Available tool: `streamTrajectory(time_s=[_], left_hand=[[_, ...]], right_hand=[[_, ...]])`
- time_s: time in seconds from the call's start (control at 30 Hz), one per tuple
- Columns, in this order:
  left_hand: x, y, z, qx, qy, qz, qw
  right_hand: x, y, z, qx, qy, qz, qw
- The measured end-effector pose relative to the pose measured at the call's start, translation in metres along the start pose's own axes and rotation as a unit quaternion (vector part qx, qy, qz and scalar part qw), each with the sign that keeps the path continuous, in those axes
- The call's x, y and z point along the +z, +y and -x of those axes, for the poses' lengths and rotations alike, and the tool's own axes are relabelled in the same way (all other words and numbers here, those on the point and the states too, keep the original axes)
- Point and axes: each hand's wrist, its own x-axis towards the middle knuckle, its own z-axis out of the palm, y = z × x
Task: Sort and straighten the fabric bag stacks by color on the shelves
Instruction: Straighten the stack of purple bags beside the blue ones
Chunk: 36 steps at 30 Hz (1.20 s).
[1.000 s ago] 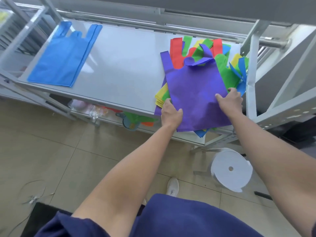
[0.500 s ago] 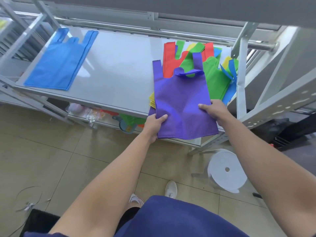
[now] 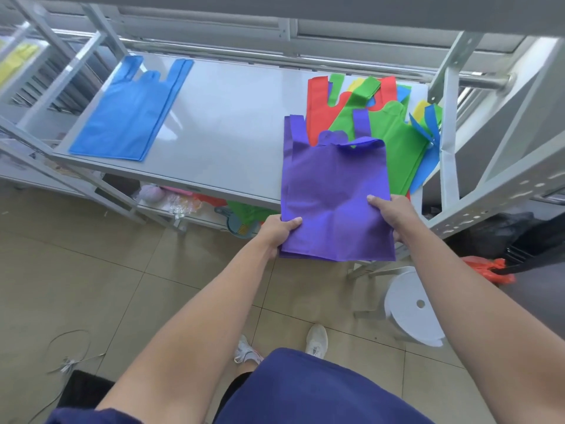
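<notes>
A purple fabric bag (image 3: 333, 194) is held by its bottom corners, half off the front edge of the grey shelf (image 3: 232, 133). My left hand (image 3: 279, 232) grips its lower left corner and my right hand (image 3: 389, 214) grips its right edge. Behind it, on the shelf's right end, lies a mixed pile of bags: green (image 3: 400, 145), red (image 3: 318, 108), yellow and blue pieces overlapping. A blue bag stack (image 3: 131, 111) lies flat at the shelf's left end.
Grey rack uprights (image 3: 448, 148) stand right of the pile. A lower shelf holds coloured items (image 3: 183, 200). A white stool (image 3: 412, 307) stands on the tiled floor at right, an orange plastic bag (image 3: 489, 269) beyond it. Loose cord (image 3: 70, 350) lies at left.
Both hands have pulled the purple bag off the mixed pile toward me and slightly left, so it now overhangs the shelf's front edge. More of the green and red bags is uncovered.
</notes>
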Motion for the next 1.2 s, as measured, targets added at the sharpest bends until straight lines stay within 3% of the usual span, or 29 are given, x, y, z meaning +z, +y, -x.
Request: streamTrajectory(time_s=[0.1,0.2,0.37,0.67,0.97,1.07,1.2], left_hand=[[-0.005,0.003,0.002,0.046,0.003,-0.004,0.999],[-0.022,0.009,0.008,0.065,-0.055,0.053,0.995],[-0.065,0.004,0.007,0.009,0.005,-0.041,0.999],[-0.173,0.028,0.019,0.094,0.039,-0.056,0.993],[-0.284,0.112,0.015,0.207,0.052,-0.112,0.971],[-0.307,0.140,-0.007,0.197,0.054,-0.167,0.965],[-0.329,0.158,-0.055,0.181,0.078,-0.284,0.938]], right_hand=[[0.008,-0.010,0.012,-0.092,0.049,0.064,0.993],[0.019,-0.012,0.027,-0.177,0.095,0.023,0.979],[0.063,0.011,0.030,-0.021,0.008,-0.033,0.999],[0.160,-0.027,0.053,-0.057,-0.037,-0.015,0.998],[0.276,-0.093,0.086,-0.041,-0.045,-0.124,0.990],[0.306,-0.101,0.089,0.005,-0.050,-0.084,0.995],[0.334,-0.114,0.057,-0.035,-0.025,-0.034,0.999]])
